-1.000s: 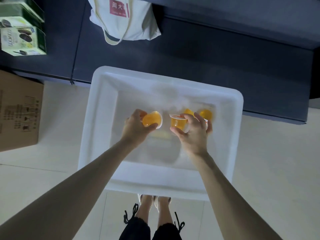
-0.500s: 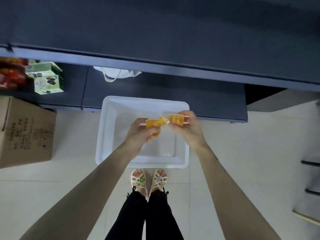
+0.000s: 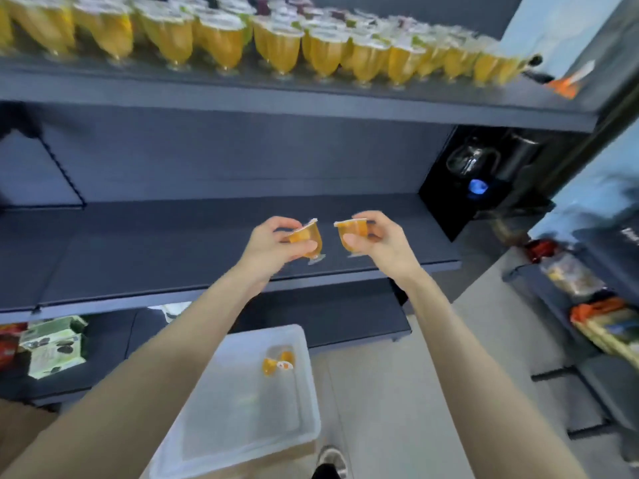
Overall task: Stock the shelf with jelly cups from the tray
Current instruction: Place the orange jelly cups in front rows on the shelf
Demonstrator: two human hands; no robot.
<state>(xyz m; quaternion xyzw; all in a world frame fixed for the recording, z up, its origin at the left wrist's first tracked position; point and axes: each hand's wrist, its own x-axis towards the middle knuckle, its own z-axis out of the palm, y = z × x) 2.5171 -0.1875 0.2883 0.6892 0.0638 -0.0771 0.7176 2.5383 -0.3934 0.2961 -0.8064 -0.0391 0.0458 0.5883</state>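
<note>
My left hand [image 3: 273, 242] grips an orange jelly cup [image 3: 308, 239], tilted, above the front of the dark middle shelf [image 3: 173, 243]. My right hand [image 3: 382, 242] holds a second orange jelly cup [image 3: 352, 233] beside it, a small gap between the two cups. Below on the floor stands the white tray [image 3: 297, 440], with two orange jelly cups [image 3: 276, 364] lying near its far right corner. The upper shelf [image 3: 311, 98] carries several rows of yellow jelly cups [image 3: 276, 46].
Green biscuit boxes [image 3: 55, 345] sit on the bottom shelf at left. A black appliance with a blue light [image 3: 479, 174] stands at the middle shelf's right end. Another rack with packaged goods [image 3: 594, 316] lines the right side. Pale tiled floor lies between.
Both hands rose from the tray with a jelly cup each, up to the middle shelf. My view lifted from the floor to the shelves.
</note>
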